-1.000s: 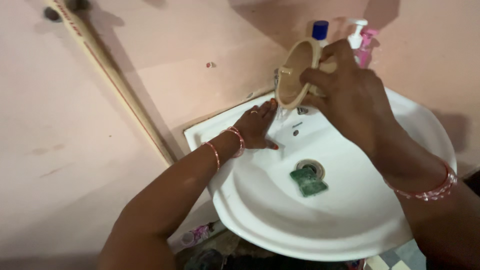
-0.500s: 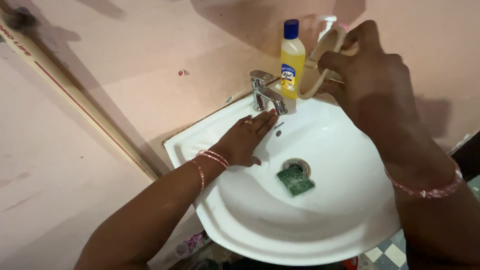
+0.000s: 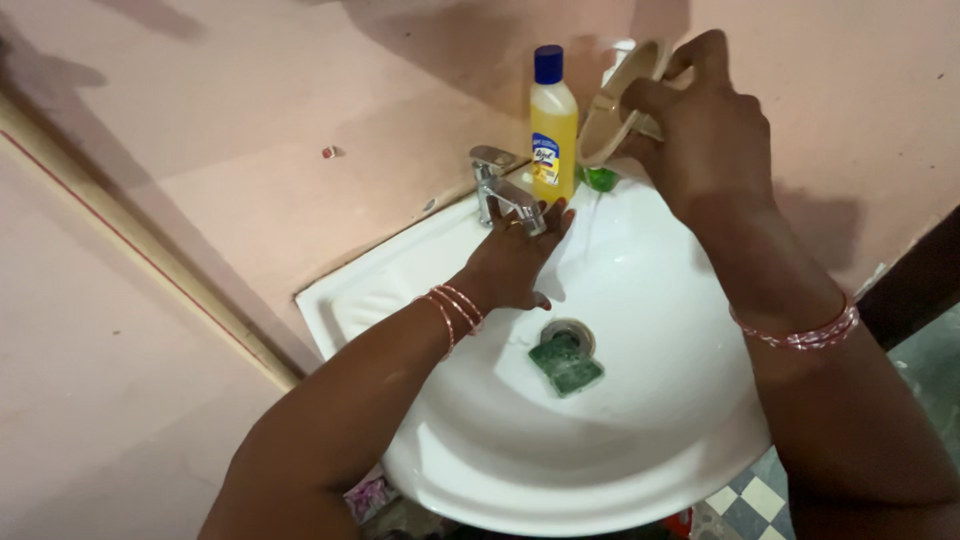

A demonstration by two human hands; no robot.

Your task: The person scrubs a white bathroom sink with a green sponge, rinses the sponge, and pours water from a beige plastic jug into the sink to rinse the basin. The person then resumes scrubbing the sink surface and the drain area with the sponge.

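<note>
Biggest thing here is the white round sink (image 3: 640, 470), set against a pink wall (image 3: 250, 180) with a pale pipe (image 3: 150, 260) running down it at a slant. Down in the bowl a green scrub pad (image 3: 566, 364) lies right at the drain (image 3: 568, 331), partly over it.

The right hand (image 3: 712, 130) holds a beige plastic sieve-like ring (image 3: 612, 115) up over the back rim of the sink, fingers curled tight around its edge, tilted so it faces the tap side. The left hand (image 3: 515, 255) is under the chrome tap (image 3: 500, 190), fingers loosely spread and touching the spout end; can't tell if water is actually running, though there's a faint streak below the ring.

If you're rinsing something like this, I'd say keep it low over the bowl rather than up near the wall so drips land inside, and pull that pad off the drain so water doesn't pool.

Packages: a tall yellow bottle (image 3: 553, 125) with a blue cap stands on the back ledge just right of the tap, a blue-and-white label on its front. Just beside it, partly behind the ring, there's something small and bright green (image 3: 600, 179), too hidden to identify. Smallest: a red speck (image 3: 328, 152) on the wall.
</note>
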